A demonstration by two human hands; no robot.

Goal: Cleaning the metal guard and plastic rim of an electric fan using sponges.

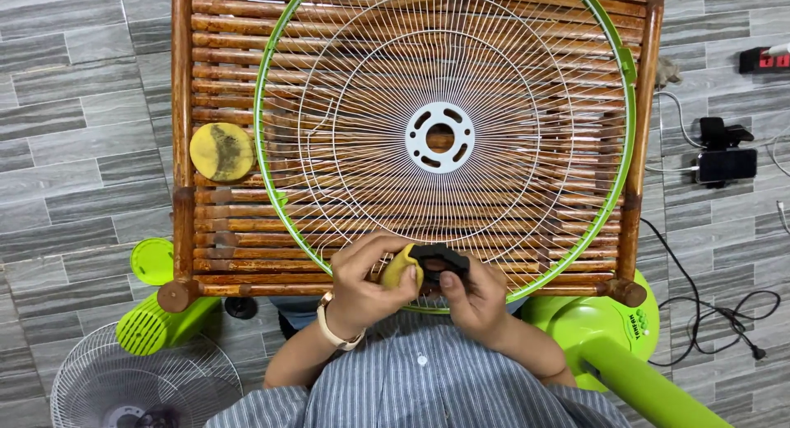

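Left hand [362, 288] pinches a yellow sponge [401, 266] against the black plastic nut [439, 262], which the right hand [473, 300] clamps at the near rim of the fan guard [444, 140]. Wiping appears underway; guard and second sponge pad [221, 151], left of the guard, lie untouched.

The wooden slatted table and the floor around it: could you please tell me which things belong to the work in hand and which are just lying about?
In hand:
- left hand with small yellow sponge
- right hand holding black plastic ring nut
- white wire fan guard with green rim

Lying about:
- round yellow pad
- green round cap
- black phone on its stand
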